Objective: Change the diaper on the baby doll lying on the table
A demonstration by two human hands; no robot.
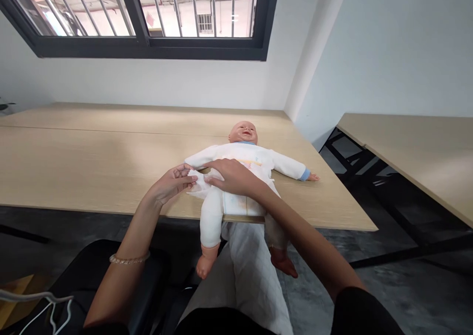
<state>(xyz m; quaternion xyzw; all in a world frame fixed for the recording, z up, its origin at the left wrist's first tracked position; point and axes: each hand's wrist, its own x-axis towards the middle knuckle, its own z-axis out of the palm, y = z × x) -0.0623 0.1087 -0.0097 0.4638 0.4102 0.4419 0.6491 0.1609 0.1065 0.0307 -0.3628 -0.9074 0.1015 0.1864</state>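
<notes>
View: head camera, 1 picture, looking forward and down.
Doll (244,160): a baby doll in a white suit is laid on its back near the front edge of the table (92,162). The head is pointed away from the person and the arms are spread to both sides.
Doll legs: both legs are hung over the table edge. 1 foot (202,266) is seen bare, and the other foot (284,263) is partly hidden behind the right forearm.
Diaper (240,204): a pale diaper is seen on the doll's lower body, at the table edge, below the right hand.
Cloth flap (197,183): a white flap is drawn out sideways from the doll's hip, between the 2 hands.
Left hand (173,181): the fingers are pinched together on the outer end of the cloth flap, just beside the doll's hip.
Right hand (231,176): the palm is laid flat on the doll's belly with the fingers stretched apart. The thumb tip is set against the inner end of the flap, and nothing is enclosed.
Bracelet (129,259): a bead band is worn on the left wrist.
Trousers (244,276): the person's white trousers are seen below the doll's legs.
Cable (48,303): a white cable is seen at the lower left.
Window (148,44): a dark-framed, barred window is set in the wall above the table.
Second table (417,148): it is placed well apart, at the right.
</notes>
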